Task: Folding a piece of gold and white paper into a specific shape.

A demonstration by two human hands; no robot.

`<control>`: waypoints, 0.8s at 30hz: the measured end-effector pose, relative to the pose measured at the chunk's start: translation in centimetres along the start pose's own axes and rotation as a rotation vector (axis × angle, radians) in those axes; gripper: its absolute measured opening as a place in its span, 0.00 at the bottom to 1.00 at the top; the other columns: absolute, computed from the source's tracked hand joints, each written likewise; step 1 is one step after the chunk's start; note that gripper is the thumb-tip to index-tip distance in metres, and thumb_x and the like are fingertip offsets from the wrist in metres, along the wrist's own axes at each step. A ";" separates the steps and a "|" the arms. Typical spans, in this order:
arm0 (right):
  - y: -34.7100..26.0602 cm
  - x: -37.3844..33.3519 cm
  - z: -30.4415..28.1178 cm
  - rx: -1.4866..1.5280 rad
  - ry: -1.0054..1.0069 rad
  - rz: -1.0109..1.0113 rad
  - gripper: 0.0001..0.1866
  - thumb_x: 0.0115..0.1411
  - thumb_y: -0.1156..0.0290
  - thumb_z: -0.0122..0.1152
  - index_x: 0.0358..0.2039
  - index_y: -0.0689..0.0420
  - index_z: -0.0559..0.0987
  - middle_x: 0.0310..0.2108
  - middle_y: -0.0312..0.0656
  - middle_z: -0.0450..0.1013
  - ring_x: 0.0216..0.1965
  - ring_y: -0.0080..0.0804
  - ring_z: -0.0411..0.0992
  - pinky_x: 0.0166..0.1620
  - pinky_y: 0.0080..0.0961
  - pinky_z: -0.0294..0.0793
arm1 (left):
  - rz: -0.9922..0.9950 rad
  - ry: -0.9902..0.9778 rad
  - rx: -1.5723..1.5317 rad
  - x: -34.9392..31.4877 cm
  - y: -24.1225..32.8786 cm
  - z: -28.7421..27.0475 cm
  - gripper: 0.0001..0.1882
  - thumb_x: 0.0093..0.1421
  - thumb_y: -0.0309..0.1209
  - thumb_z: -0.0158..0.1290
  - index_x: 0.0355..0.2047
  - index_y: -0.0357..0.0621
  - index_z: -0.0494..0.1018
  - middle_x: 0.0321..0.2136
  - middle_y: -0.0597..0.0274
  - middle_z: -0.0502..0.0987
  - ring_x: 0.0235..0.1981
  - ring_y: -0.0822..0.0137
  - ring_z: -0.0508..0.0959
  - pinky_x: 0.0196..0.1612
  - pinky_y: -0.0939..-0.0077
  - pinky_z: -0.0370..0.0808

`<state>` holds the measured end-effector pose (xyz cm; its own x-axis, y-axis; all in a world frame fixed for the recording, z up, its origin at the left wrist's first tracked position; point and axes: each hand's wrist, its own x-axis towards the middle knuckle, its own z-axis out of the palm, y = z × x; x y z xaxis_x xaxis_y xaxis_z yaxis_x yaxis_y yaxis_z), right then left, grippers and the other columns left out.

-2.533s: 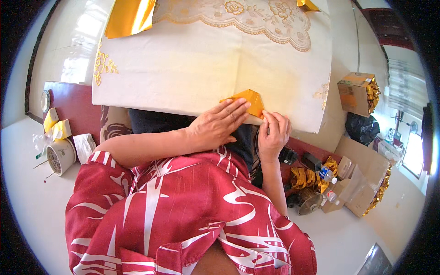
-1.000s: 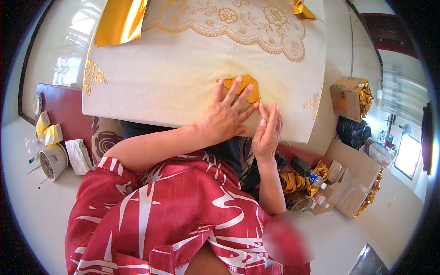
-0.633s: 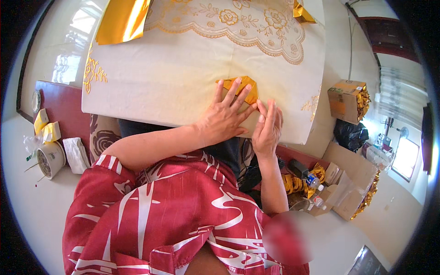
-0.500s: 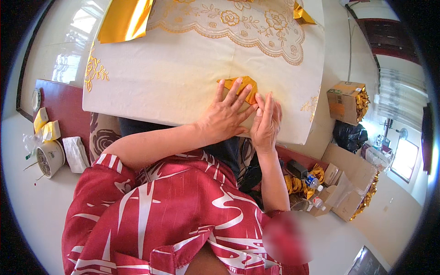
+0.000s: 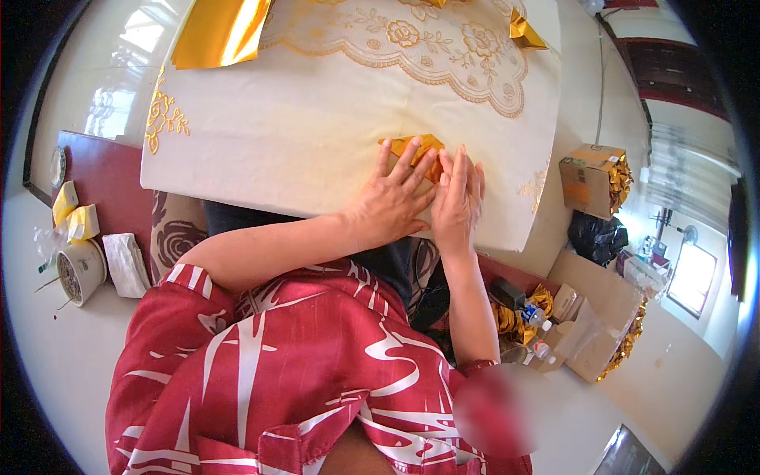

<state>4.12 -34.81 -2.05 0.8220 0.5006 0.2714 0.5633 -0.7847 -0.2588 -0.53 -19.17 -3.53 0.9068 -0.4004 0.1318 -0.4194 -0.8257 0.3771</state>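
A partly folded piece of gold foil paper (image 5: pixel 428 143) lies on the white tablecloth (image 5: pixel 277 134) near the table's front edge. My left hand (image 5: pixel 393 186) rests over it, fingers spread, their tips pressing on the foil. Along the foil's right side stands my right hand (image 5: pixel 457 198), turned on edge with its fingers stretched out and touching the paper. The two hands hide the lower part of the foil.
Gold sheets (image 5: pixel 222 36) lie at the table's far left, and a folded gold piece (image 5: pixel 524 32) at the far right. Boxes of gold pieces, a cardboard box (image 5: pixel 587 180) among them, stand right of the table. On the left is a white bucket (image 5: pixel 81 271).
My right hand has shifted slightly left, nearer to the left hand, covering more of the foil's right edge. The left hand stays almost in place.
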 end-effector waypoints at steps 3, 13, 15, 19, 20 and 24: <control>0.5 0.8 0.5 0.014 0.023 0.015 0.28 0.67 0.75 0.49 0.66 0.63 0.57 0.53 0.43 0.75 0.57 0.45 0.69 0.64 0.50 0.58 | 0.010 -0.009 0.000 0.1 0.1 0.0 0.37 0.54 0.59 0.55 0.60 0.56 0.68 0.69 0.47 0.52 0.71 0.41 0.45 0.66 0.29 0.43; 0.2 -0.1 -1.6 0.097 0.126 0.053 0.24 0.69 0.73 0.41 0.64 0.65 0.60 0.52 0.42 0.76 0.56 0.44 0.71 0.64 0.48 0.59 | 0.015 -0.022 0.004 0.0 0.1 0.0 0.37 0.56 0.59 0.54 0.64 0.62 0.65 0.70 0.48 0.50 0.71 0.41 0.43 0.67 0.30 0.41; -0.1 -1.8 -1.7 0.082 0.036 0.042 0.24 0.69 0.73 0.41 0.64 0.66 0.60 0.53 0.41 0.76 0.57 0.44 0.70 0.65 0.47 0.58 | 0.005 -0.026 0.028 0.1 0.1 0.2 0.37 0.56 0.59 0.54 0.64 0.62 0.65 0.70 0.48 0.50 0.71 0.41 0.43 0.67 0.30 0.41; 0.1 -2.3 -1.2 0.032 -0.027 0.030 0.25 0.68 0.73 0.41 0.65 0.65 0.59 0.55 0.41 0.75 0.60 0.45 0.67 0.65 0.49 0.58 | 0.024 0.016 0.015 0.0 0.0 0.1 0.38 0.56 0.58 0.54 0.64 0.58 0.64 0.69 0.48 0.53 0.71 0.40 0.46 0.66 0.29 0.43; 0.0 -1.9 -0.9 0.033 -0.025 0.032 0.25 0.68 0.73 0.41 0.65 0.65 0.59 0.55 0.41 0.75 0.60 0.45 0.67 0.65 0.49 0.58 | 0.026 0.014 0.017 0.0 0.0 0.1 0.38 0.56 0.58 0.54 0.64 0.58 0.64 0.69 0.48 0.53 0.71 0.40 0.46 0.66 0.29 0.43; -0.3 -0.7 0.7 0.093 0.045 -0.003 0.22 0.68 0.72 0.43 0.62 0.65 0.65 0.55 0.46 0.73 0.61 0.49 0.66 0.64 0.49 0.59 | 0.008 -0.022 0.030 0.0 -0.2 -0.1 0.38 0.56 0.59 0.53 0.64 0.57 0.64 0.69 0.49 0.52 0.71 0.42 0.45 0.67 0.31 0.42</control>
<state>3.39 -34.70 -2.78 0.8170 0.4844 0.3129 0.5727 -0.7450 -0.3421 -0.48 -18.98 -3.50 0.9025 -0.4154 0.1140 -0.4279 -0.8339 0.3486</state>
